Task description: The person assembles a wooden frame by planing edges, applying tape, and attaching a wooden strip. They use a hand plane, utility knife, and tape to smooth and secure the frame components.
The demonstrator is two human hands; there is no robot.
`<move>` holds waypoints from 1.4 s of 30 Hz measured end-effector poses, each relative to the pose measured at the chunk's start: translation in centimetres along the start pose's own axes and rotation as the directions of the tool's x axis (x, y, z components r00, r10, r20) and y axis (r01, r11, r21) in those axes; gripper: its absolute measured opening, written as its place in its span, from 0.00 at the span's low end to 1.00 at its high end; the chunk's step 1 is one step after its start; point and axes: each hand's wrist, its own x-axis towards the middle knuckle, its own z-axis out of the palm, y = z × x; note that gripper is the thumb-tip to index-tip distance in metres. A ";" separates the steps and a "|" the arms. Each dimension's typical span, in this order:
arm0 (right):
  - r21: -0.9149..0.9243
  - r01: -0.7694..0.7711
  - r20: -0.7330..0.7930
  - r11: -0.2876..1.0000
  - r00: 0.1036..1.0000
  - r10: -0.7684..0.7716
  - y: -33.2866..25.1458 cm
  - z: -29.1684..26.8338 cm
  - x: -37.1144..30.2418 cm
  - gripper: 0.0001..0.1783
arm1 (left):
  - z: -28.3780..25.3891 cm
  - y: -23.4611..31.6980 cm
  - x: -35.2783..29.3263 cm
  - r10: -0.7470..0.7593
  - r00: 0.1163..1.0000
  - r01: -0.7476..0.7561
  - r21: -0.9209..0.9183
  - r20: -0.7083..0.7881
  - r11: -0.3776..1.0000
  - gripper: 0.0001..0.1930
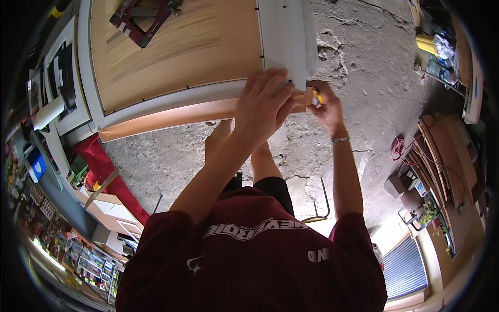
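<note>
A large white frame [283,47] lies with its back up in front of me, a tan backing board [208,57] held inside it by small dark tabs. Along its near edge runs a strip of brown paper tape [171,115], partly overhanging. My left hand [265,104] lies flat across the tape and frame near the right corner, fingers stretched out. Just past that corner, my right hand [328,106] grips a small yellow tool, probably a utility knife [317,96], at the tape's end. Its blade cannot be made out.
A dark red staple gun [144,21] rests on the backing board. Rough concrete floor [364,125] stretches to the right, with stacked boards [442,161] and a coiled pink cord [399,149] beyond. To the left are red cloth [112,171] and cluttered shelves [47,208].
</note>
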 end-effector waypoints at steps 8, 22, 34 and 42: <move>-0.464 0.209 0.083 0.861 0.978 -0.193 -6.1 -9.3 -0.3 0.33 | 0.0 -0.1 -0.3 0.000 1.000 0.000 0.022 0.000 1.000 0.18; 0.098 -0.094 -0.331 0.991 0.936 0.121 -17.5 -8.1 0.4 0.34 | -5.7 1.3 -7.6 -0.088 0.994 0.080 -0.127 -0.060 0.989 0.29; -0.390 0.755 0.444 0.528 0.656 -0.610 -31.9 24.7 18.3 0.12 | -18.4 2.3 -39.9 -0.925 0.197 0.883 -0.351 -0.326 0.311 0.16; -0.482 0.689 0.230 0.541 0.695 -0.681 -32.6 28.9 18.8 0.17 | -28.4 -10.0 -53.3 -0.770 -0.420 0.735 -0.678 -0.480 0.022 0.13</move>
